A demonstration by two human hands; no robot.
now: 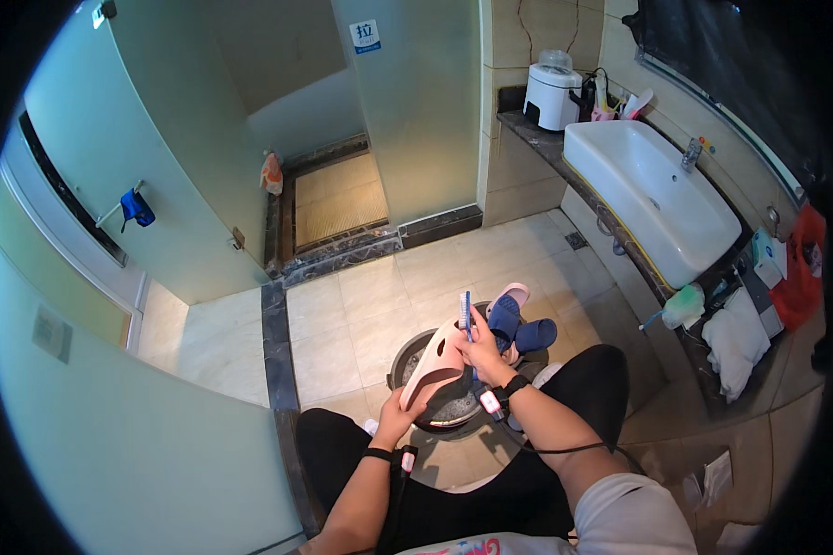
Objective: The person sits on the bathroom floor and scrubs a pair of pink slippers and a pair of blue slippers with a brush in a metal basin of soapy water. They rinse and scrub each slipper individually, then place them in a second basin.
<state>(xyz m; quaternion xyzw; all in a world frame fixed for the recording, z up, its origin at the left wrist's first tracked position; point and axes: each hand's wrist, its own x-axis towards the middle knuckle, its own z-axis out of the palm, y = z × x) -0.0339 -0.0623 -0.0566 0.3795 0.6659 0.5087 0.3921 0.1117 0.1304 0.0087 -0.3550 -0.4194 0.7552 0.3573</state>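
Observation:
A pale pink slipper (431,372) is tilted over a dark basin (394,366). My left hand (398,418) grips its lower end, fingers closed around it. Near the slipper's upper end, my right hand (481,351) is closed on a blue scrub brush (466,313), whose white bristles show above the fingers. Whether the bristles touch the slipper I cannot tell. Foamy water (455,407) shows inside the basin. Just beyond my right hand lie blue clogs (534,335) and another pink slipper (511,294).
A white sink (652,194) on a dark counter stands to the right, with a white appliance (553,97) at its far end. On the counter's near end lies a white plastic bag (737,340). Frosted glass panels (157,139) rise at left; a dark stone sill (342,261) crosses the tiled floor.

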